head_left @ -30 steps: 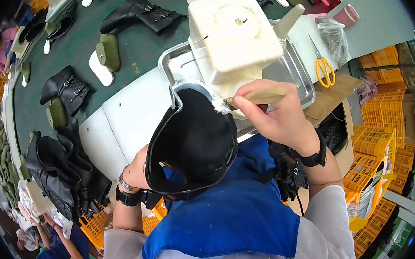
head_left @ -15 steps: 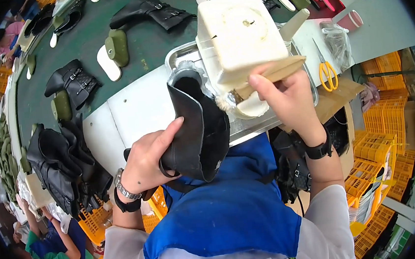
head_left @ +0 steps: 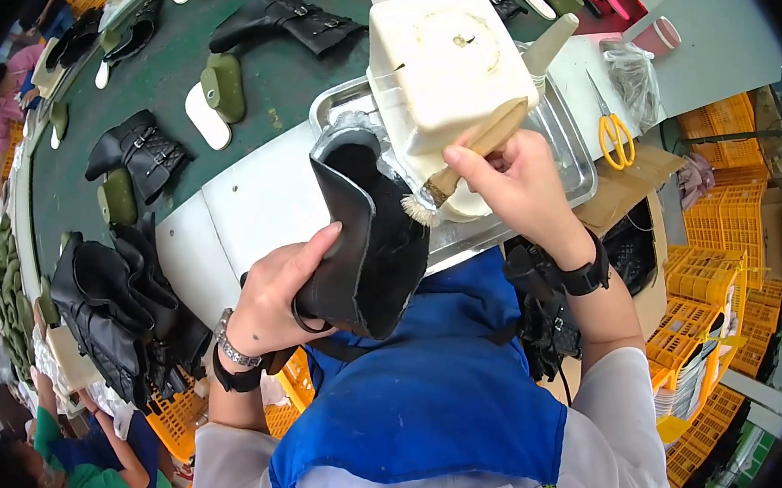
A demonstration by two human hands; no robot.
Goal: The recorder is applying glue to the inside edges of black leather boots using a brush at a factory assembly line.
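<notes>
My left hand [head_left: 281,286] grips a black boot upper [head_left: 349,248] by its side, thumb over the outer edge, its opening facing me. Pale glue-like residue coats the upper's far end. Between the thumb and fingers of my right hand [head_left: 516,182] is a brush [head_left: 484,143] with a flat wooden handle. Its pale bristles are at the right edge of the boot upper; whether they touch it I cannot tell. Beyond both hands, a white square plastic container [head_left: 451,62] with a lower opening stands in a metal tray [head_left: 574,158].
Black boots [head_left: 137,159], olive forms [head_left: 224,87] and white insoles [head_left: 206,116] lie on the green conveyor belt [head_left: 161,60]. At right are orange-handled scissors [head_left: 617,140], a plastic bag [head_left: 635,83] and yellow crates [head_left: 693,292]. More boot uppers [head_left: 118,310] hang at left; a co-worker [head_left: 105,483] sits beyond.
My right hand has moved left with the brush, bringing its bristles to the boot upper's edge. My left hand and the upper have shifted slightly left.
</notes>
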